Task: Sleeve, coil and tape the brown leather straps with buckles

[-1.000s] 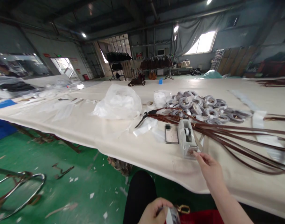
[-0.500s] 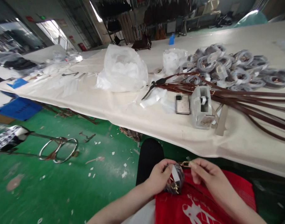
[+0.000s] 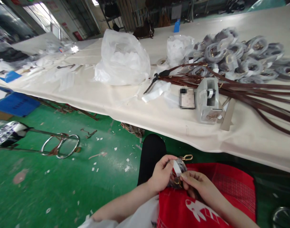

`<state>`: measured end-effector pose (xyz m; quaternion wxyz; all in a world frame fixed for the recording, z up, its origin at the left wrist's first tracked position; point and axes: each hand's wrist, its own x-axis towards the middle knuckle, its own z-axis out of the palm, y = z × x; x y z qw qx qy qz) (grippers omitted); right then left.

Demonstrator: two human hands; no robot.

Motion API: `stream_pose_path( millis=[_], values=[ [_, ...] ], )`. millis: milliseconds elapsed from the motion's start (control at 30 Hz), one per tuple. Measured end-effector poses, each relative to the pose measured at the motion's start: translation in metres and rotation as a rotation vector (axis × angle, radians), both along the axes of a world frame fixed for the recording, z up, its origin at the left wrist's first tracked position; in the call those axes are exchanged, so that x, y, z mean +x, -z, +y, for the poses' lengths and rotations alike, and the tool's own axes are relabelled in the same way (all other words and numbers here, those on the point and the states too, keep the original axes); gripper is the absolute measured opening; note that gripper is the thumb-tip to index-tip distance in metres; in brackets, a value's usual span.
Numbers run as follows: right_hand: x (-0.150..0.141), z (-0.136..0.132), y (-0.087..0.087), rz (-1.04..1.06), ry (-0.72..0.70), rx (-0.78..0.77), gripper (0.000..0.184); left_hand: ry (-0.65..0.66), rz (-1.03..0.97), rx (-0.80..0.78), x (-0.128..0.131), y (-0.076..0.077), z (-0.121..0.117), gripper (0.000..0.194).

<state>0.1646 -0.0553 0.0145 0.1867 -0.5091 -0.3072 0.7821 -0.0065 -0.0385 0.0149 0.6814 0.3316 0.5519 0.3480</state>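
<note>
Over my lap, my left hand (image 3: 162, 174) is closed around a coiled strap wrapped in film (image 3: 177, 172), with a white paper band across it and a gold clasp (image 3: 187, 157) sticking out at its top. My right hand (image 3: 197, 186) presses its fingers against the right side of the same coil. Both hands sit above a red cloth (image 3: 206, 202) on my lap. On the table beyond stands a clear tape dispenser (image 3: 208, 100).
The long cream-covered table (image 3: 111, 98) holds brown leather straps (image 3: 254, 91), a heap of wrapped coiled straps (image 3: 237, 55), two white plastic bags (image 3: 122, 60), black scissors (image 3: 155, 80) and paper slips. A metal ring stool frame (image 3: 60, 146) lies on the green floor at left.
My right hand left the tape dispenser and came down to the coil in my lap, then slid from the gold clasp onto the coil's side. My view tilted downward.
</note>
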Motion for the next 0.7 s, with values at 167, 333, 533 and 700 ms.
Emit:
stream_pose_path(
  millis=[167,333,533,700],
  values=[
    [-0.0008,0.0013,0.0033,-0.036,-0.023,-0.008,0.058,0.021,-0.001,0.029,-0.0004,-0.0021,-0.0005,0.051],
    [0.0002,0.0011,0.0057,-0.066,-0.024,-0.003,0.059,0.007,0.025,0.029,0.0014,0.0000,-0.0014,0.055],
    [-0.0009,0.0004,0.0073,-0.095,-0.024,-0.003,0.056,-0.006,0.039,0.042,0.0035,0.0010,-0.0008,0.055],
    [-0.0031,0.0004,0.0070,-0.098,0.000,-0.001,0.053,-0.007,0.010,-0.020,0.0047,-0.0007,-0.0011,0.053]
  ],
)
